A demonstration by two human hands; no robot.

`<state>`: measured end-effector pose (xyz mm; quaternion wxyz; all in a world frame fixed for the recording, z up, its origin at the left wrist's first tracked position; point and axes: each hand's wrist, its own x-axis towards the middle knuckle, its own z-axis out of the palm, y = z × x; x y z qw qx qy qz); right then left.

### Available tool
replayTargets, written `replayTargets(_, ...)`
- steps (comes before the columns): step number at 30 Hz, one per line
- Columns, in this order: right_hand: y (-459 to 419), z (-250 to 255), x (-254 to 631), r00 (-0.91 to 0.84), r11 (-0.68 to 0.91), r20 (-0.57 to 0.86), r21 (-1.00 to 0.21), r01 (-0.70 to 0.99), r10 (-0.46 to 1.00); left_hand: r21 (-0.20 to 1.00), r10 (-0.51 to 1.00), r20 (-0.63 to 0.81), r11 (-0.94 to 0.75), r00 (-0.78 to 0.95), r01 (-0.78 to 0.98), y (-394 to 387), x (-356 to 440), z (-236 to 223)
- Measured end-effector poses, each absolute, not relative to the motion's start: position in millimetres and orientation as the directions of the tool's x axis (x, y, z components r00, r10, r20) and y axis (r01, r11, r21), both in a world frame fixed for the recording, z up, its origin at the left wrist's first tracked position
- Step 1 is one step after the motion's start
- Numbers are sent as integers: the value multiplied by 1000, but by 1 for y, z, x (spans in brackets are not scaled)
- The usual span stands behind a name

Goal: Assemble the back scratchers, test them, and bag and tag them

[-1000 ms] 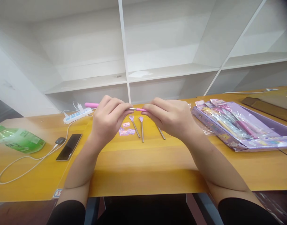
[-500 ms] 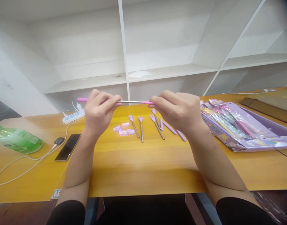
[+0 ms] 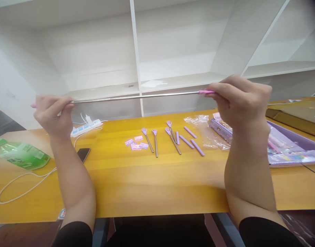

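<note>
**A:** What can't you see well?

**B:** The left hand (image 3: 53,111) is closed around one end of the long metal rod (image 3: 137,97); its fingers hide that end, and only a bit of pink pokes out past the hand. The right hand (image 3: 241,103) pinches the pink tip at the other end, and I can't see what is under its fingers. The right arm covers part of the purple box (image 3: 288,144); the box is also cut off at the picture's edge, and the packets in it are blurry. The left arm hides part of the phone (image 3: 83,153).

**A:** Where is the rod?

**B:** Up in the air, stretched out long between both hands; it is above the table (image 3: 147,185) and touches nothing else; it runs almost level, a bit higher on the right.

**A:** Is there room around it?

**B:** Yes; the space under the rod is open. The little fork sticks (image 3: 157,139) and purple tubes (image 3: 190,140) lie flat, near the far edge of the table; the small pink labels (image 3: 135,143) sit just beside them. The green bottle (image 3: 21,154) lies far left; the power strip (image 3: 85,126) is by the back edge; the near edge is bare wood.
</note>
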<state>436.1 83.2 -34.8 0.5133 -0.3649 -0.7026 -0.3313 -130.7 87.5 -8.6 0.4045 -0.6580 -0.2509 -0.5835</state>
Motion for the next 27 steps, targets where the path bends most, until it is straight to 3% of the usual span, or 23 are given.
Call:
replayTargets(5,102,-37,461,-141,497,936,-40,867,321,-183,-27,979,-569,204,802,91,-146,-15)
replayTargets(11,121,-41,509,9,549,979,-123,827,205,-154,-37,987,-533,159,832,90,-154,-18)
replayTargets(18,143,-47,535,110,501,955,-241,831,276,-218,-57,974,-512,220,831,91,-133,-13)
replayTargets(24,130,-44,528,269,384,880,-422,821,391,-249,-77,967,-500,244,830,84,-122,-7)
replayTargets(27,123,-42,524,288,374,867,-446,813,407,-262,-82,963,-501,256,825,81,-120,-6)
